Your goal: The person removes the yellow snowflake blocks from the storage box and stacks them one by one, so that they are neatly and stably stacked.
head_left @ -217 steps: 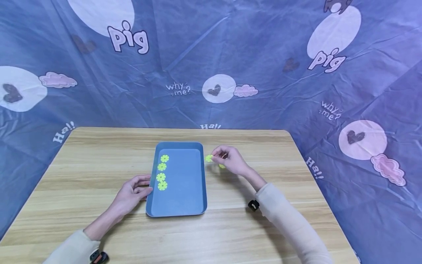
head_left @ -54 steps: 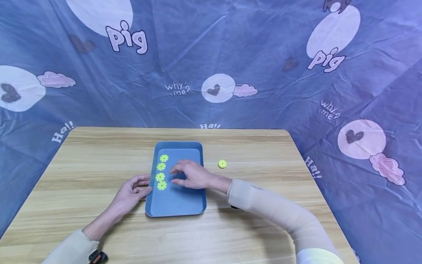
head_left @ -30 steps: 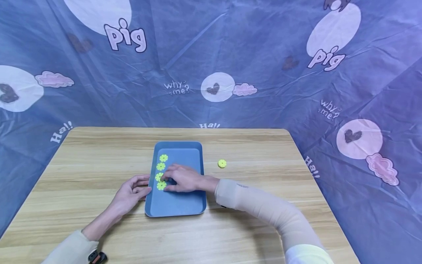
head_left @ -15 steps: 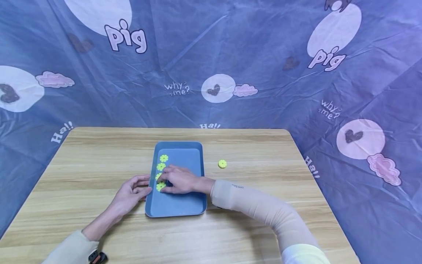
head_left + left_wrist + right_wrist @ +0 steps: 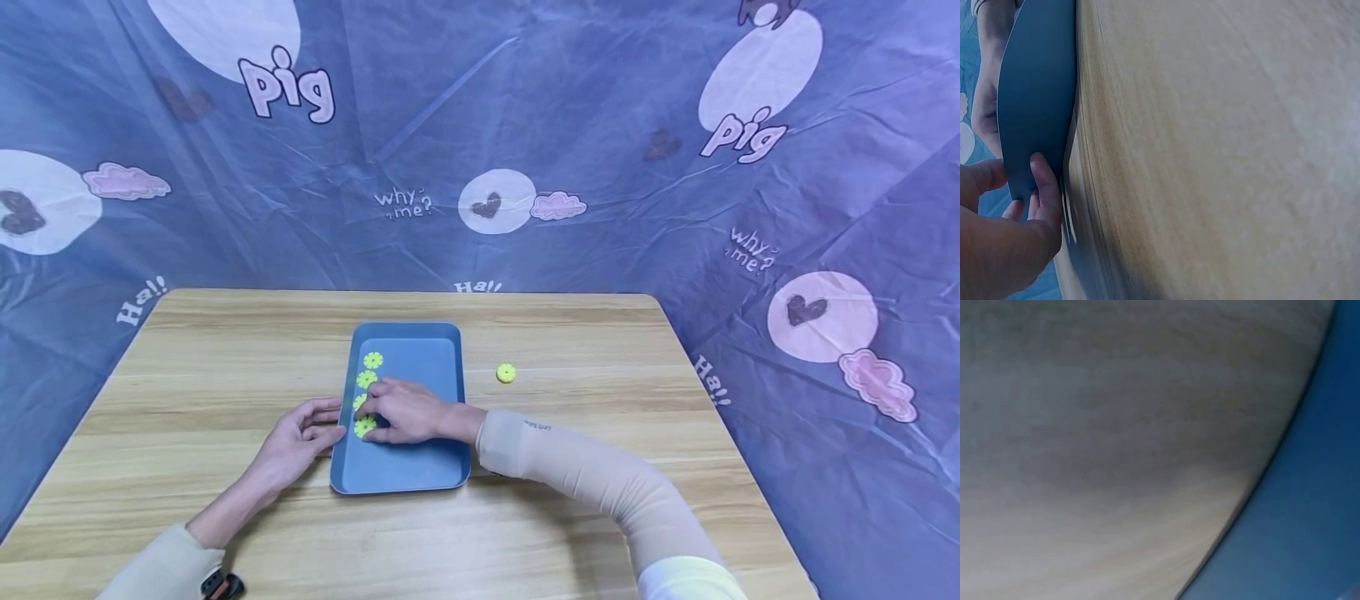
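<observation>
A blue rectangular tray (image 5: 420, 358) lies on the table with a column of yellow-green notched discs along its left side. My left hand (image 5: 296, 437) pinches the tray's left wall, thumb at the rim and fingers outside, as the left wrist view of the tray (image 5: 1038, 94) also shows. Inside the tray, my right hand (image 5: 408, 412) has thumb and forefinger around the nearest disc (image 5: 364, 427). Its fingers partly cover the disc just beyond (image 5: 359, 403). Two farther discs (image 5: 372, 360) (image 5: 366, 379) lie uncovered. The right wrist view catches only tray and tabletop.
One more yellow-green disc (image 5: 506, 372) lies on the wooden table (image 5: 570, 333) to the right of the tray. A blue printed cloth (image 5: 420, 125) hangs behind the table and along its sides.
My right hand, which held a disc right of the tray, has moved left into it, down to the nearest disc. That disc has shifted slightly nearer. The left hand stays on the tray.
</observation>
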Motion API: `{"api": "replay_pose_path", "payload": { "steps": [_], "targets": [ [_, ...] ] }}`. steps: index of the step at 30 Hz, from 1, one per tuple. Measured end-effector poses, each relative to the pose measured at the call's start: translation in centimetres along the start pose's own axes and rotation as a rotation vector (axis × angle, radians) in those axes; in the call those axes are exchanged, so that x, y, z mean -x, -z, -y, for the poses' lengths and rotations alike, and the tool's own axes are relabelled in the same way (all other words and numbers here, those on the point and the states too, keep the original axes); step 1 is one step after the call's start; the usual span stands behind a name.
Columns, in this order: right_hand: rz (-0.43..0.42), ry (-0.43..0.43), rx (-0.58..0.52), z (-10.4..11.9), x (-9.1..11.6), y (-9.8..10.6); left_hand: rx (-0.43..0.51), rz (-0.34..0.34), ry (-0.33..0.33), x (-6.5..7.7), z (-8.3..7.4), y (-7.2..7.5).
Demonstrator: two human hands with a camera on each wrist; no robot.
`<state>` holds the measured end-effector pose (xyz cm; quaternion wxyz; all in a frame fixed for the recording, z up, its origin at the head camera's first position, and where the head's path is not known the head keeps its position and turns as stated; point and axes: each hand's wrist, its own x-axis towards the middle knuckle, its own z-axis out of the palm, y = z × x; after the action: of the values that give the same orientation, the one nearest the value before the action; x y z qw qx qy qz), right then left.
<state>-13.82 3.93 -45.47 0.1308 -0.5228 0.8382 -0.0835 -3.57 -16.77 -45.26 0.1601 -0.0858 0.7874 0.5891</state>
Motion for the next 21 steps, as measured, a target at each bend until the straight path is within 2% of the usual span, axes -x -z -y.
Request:
{"api": "replay_pose_path", "payload": {
  "steps": [6,21],
  "targets": [
    [0.004,-0.009,-0.013,-0.2,0.1,0.1,-0.003,-0.003,-0.009,-0.1,0.1,-0.1],
    [0.001,-0.031,-0.087,-0.7,2.0,0.4,-0.001,-0.017,-0.014,0.4,0.2,-0.6]
  ]
}}
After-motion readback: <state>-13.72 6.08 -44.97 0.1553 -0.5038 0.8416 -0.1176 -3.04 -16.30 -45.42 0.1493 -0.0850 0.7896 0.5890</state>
